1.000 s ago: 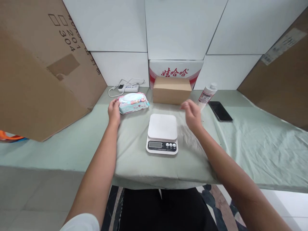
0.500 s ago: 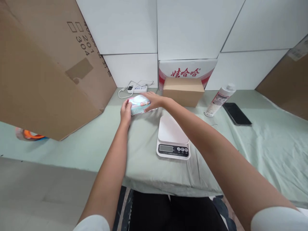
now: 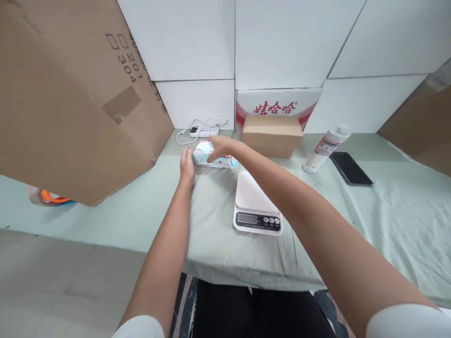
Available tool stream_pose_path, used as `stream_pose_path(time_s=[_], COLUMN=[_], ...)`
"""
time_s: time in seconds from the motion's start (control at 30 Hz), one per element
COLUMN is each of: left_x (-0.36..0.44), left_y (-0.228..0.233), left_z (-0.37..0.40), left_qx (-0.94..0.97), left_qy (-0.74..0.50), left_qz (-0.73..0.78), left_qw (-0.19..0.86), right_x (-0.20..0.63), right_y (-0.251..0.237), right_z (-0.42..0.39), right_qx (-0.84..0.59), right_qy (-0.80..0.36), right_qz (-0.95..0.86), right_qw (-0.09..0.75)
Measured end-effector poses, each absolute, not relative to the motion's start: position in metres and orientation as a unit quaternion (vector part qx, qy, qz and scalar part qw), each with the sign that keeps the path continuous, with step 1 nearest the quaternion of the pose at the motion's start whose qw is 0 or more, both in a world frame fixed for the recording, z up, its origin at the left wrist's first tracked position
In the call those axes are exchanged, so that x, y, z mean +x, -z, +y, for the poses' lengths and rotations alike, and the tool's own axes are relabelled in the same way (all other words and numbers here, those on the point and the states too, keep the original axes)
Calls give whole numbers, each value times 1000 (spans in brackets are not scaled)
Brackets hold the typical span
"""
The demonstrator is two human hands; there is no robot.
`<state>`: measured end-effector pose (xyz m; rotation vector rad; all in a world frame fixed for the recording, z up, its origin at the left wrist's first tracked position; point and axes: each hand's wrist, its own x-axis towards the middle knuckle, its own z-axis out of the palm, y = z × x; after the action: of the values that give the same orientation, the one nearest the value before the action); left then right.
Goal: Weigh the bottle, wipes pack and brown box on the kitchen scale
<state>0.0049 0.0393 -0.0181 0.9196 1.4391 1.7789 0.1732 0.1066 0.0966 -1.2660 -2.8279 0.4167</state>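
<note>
A light blue and pink pack of wet wipes (image 3: 224, 162) lies on the cloth toward the back of the table, left of the middle. My right hand (image 3: 221, 146) reaches over it from above, thumb on the near side and the other fingers at the top and far side, partly hidden. Against the pack's left end rests my left hand (image 3: 187, 164), its fingers stretched out rather than wrapped around it. Nearer to me, under my right forearm, stands a white kitchen scale (image 3: 254, 199) with nothing visible on its plate.
Behind the pack lies a white power strip (image 3: 207, 132) with a cable. A brown carton (image 3: 271, 134) stands to its right, then a tilted white bottle (image 3: 324, 150) and a black phone (image 3: 351, 168). Large cardboard (image 3: 81, 117) leans at left, beside tape rolls (image 3: 49, 197).
My right hand has closed further over the top of the wipes pack, covering its white lid. My left thumb has come off the pack's top. The view has shifted slightly.
</note>
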Motion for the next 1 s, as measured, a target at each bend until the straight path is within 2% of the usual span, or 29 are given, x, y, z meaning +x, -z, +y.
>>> stream_pose_path(time_s=[0.17, 0.27, 0.37, 0.47, 0.57, 0.7, 0.83, 1.0], left_x=[12, 15, 16, 16, 15, 14, 15, 16], left_y=[8, 4, 4, 5, 7, 12, 12, 9], left_z=[33, 30, 30, 30, 30, 32, 31, 30], left_qx=[307, 304, 305, 311, 329, 348, 351, 342], left_qy=[-683, -684, -680, -673, -669, -671, -670, -666], left_qz=[558, 558, 566, 574, 571, 565, 568, 578], left_qw=[357, 358, 351, 347, 344, 331, 325, 326], right_x=[185, 201, 227, 265, 308, 349, 357, 348], right_y=[-96, -102, -114, -131, -151, -166, -158, -141], right_z=[103, 103, 97, 78, 47, 3, -21, -27], right_qx=[-459, -502, -447, -357, -388, -472, -516, -478], right_qy=[-201, -367, -562, -624, -571, -422, -291, -221], right_qz=[-863, -774, -661, -624, -641, -718, -773, -832], right_qw=[65, 123, 219, 307, 336, 289, 225, 177])
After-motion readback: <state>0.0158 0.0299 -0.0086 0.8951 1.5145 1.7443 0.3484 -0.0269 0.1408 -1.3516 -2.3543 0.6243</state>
